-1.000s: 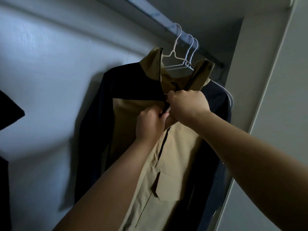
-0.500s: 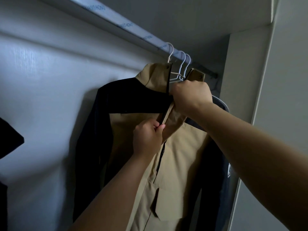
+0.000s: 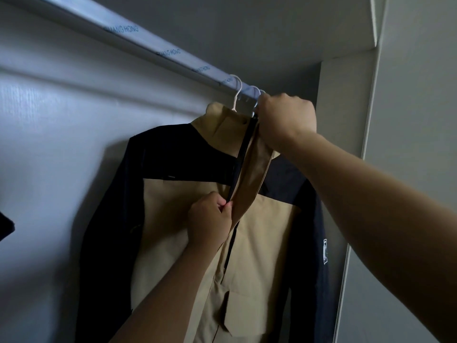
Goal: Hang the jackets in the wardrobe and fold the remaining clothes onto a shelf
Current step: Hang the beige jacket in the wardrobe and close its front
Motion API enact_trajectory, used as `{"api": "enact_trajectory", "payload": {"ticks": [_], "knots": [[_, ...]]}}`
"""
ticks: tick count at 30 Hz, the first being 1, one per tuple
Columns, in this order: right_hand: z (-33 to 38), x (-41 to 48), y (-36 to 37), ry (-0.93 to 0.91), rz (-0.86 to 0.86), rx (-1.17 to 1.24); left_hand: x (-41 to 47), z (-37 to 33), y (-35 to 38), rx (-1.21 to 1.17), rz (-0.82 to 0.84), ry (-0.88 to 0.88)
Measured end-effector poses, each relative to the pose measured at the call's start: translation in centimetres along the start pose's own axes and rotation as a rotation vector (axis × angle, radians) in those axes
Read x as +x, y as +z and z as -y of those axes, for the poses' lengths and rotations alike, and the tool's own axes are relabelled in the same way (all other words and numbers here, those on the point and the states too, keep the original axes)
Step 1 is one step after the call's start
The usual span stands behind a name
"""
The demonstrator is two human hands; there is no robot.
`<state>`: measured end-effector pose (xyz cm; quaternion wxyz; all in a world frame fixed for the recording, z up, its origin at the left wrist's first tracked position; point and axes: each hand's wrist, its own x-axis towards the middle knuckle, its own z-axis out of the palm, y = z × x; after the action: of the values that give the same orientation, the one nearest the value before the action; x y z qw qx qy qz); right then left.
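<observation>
The jacket (image 3: 267, 231) hangs under the rail (image 3: 173, 53), its zipper (image 3: 244, 154) running straight down; the right hand (image 3: 286, 120) grasps the collar (image 3: 222, 117) just below the rail, and the left hand (image 3: 210, 219) pinches the zipper farther below.

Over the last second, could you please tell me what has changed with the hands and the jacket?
The right hand rose along the front opening of the jacket to the top of the collar, just under the rail, and the open collar closed up. The left hand kept pinching the front edge lower down, and the jacket stayed on its white hanger.
</observation>
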<state>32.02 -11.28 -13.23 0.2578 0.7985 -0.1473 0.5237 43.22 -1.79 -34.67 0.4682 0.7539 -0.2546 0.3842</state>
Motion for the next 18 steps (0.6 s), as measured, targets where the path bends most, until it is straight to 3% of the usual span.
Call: {"api": "enact_trajectory", "payload": {"ticks": [2,7,14,18], "knots": [[0.1,-0.8,0.4,-0.002,-0.047,0.049,0.3,0.1,-0.1,0.002,0.032,-0.016],[-0.2,-1.5,0.5,0.040,0.104,0.324,1.6,0.2,-1.1,-0.018,0.081,0.026],[-0.7,-1.4,1.5,0.215,0.115,0.696,8.7,-3.1,-5.0,-0.053,-0.006,0.270],[-1.8,-1.6,3.0,0.142,0.146,0.772,13.4,-5.5,-6.5,-0.022,-0.009,0.408]]}}
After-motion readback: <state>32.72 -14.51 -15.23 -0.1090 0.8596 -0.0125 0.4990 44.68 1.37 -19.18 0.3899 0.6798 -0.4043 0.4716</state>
